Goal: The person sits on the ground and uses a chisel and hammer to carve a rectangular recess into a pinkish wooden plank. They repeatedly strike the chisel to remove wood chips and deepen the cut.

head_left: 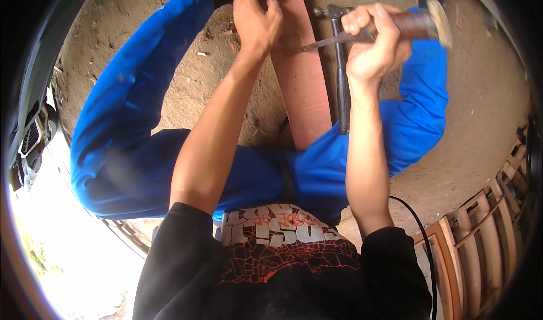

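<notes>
A reddish wooden plank [305, 88] lies lengthwise on the ground between my legs. My left hand [257, 20] is closed at the plank's far left edge, its fingers curled over the wood. Raised at the right, my right hand [373, 45] grips a chisel [331, 40] by its brown handle, whose broad pale end is blurred. The blade slants left, its tip at a dark notch [291, 44] in the plank. Along the plank's right side lies a hammer [340, 71] with a black handle, its metal head partly behind my right hand.
Bare brown earth [215, 93] surrounds the plank, with small chips on it. My legs in blue trousers [127, 88] bend out on both sides. Wooden slats [475, 241] stand at the lower right, near a black cable [421, 235]. A dark vehicle-like shape [34, 93] is at the left.
</notes>
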Demonstrator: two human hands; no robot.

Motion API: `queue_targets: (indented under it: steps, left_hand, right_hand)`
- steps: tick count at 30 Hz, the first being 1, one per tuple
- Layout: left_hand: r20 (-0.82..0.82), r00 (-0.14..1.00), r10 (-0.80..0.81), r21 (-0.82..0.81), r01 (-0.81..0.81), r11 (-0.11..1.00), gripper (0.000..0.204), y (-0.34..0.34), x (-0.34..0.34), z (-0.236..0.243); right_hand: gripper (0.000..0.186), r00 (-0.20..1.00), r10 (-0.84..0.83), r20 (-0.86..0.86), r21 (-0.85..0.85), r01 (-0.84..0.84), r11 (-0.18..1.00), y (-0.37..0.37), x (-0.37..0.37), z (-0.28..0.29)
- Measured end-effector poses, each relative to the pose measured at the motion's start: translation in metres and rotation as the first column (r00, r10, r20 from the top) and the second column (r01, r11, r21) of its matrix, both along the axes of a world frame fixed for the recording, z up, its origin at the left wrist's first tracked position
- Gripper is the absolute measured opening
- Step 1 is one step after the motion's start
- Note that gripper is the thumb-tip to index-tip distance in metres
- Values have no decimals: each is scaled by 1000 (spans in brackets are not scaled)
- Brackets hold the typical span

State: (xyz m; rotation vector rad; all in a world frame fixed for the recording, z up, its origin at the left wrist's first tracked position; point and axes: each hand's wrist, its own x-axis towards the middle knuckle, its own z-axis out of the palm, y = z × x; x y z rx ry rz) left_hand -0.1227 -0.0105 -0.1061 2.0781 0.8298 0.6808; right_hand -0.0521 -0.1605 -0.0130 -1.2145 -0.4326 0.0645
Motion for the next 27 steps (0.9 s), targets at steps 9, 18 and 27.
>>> queue_targets:
  steps: [9,18,27]
  left_hand:
    - [402,732,-550,-468,680,564,27,7,56,158]
    - [157,747,-646,-408,645,647,26,21,65,196]
    - [-133,726,-675,-405,581,705,40,23,43,250]
  right_hand:
    - [18,939,295,178,-255,-246,935,45,27,-15]
    - [65,974,87,-210,-850,-226,475,-88,20,-45]
    - [51,904,24,-428,-855,-413,314,-110,1,-75]
